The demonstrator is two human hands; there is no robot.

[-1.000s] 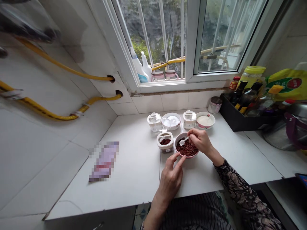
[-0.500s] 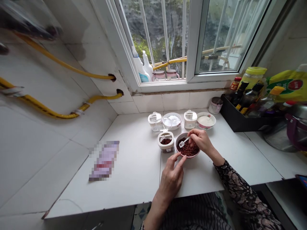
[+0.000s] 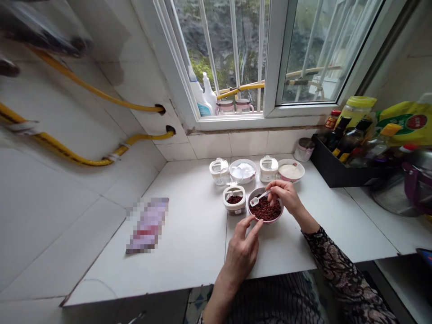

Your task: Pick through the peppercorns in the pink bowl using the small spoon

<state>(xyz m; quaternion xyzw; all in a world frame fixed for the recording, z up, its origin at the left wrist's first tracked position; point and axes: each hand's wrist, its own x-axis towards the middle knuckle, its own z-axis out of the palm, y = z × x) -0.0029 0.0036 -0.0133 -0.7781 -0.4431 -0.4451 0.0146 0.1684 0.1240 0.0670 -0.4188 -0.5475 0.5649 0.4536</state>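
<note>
My right hand [image 3: 285, 195] pinches the handle of a small white spoon [image 3: 254, 202] above a bowl [image 3: 266, 221] of dark red-brown dried granules. The spoon's scoop hangs over the left part of the bowl. With index and middle fingers stretched out and apart, my left hand [image 3: 243, 247] touches the bowl's near rim. Close to the bowl's left side stands a clear seasoning jar [image 3: 234, 207] with a white rim, its lid up, and some of the same granules inside. Whether the scoop holds granules is hard to make out.
Behind are two more seasoning jars [image 3: 219, 171], a bowl of white powder [image 3: 243, 170] and a bowl of pale grains [image 3: 291, 171]. A black box of bottles [image 3: 347, 168] and a metal pot [image 3: 394, 193] stand right. A blurred purple packet [image 3: 148, 225] lies left.
My right hand's fingers and the spoon have shifted slightly, the scoop tilting a little differently over the bowl. My left hand stays at the rim.
</note>
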